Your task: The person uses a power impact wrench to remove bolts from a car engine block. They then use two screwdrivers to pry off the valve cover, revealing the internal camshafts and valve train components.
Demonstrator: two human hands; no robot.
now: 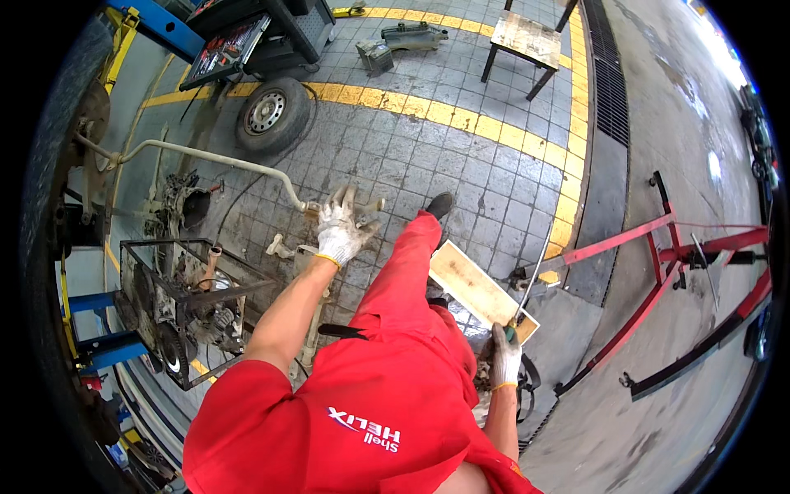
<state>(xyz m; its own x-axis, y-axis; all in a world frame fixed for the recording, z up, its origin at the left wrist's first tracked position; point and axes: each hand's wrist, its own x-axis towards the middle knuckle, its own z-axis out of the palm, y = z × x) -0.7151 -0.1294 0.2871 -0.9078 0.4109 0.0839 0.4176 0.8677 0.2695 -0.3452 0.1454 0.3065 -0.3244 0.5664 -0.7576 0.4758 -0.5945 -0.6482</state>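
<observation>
I'm seeing the left hand (341, 226) lying palm-down over the near end of the pale bent bar (206, 156), its fingers spread apart rather than wrapped round; I can't tell how firmly the palm is pressing. It is perhaps placed there to steady that end, since the bar is running off leftward toward the worn parts at the room's edge.

The right hand (504, 356) is holding a long thin tool (519, 316), its fingers clamped on the green handle. The grip is sitting right at the butt, probably leaving the shaft's full length free as it points away. Under it a board (477, 280) is lying beside the leg, likely keeping something off the dirty floor (395, 160).

The wheel (266, 111) is appearing to lie on its side, I suppose so that it cannot roll. The cart (292, 37) is standing with a tool-filled drawer (226, 59) showing, presumably for easy picking.

Counting, I'm finding two gloved hands, one bar, one tool and one board; around them one loose wheel, one cart, one wooden-seated chair (527, 41), one red stand (675, 251) and one metal frame (193, 300) crowding the left.
</observation>
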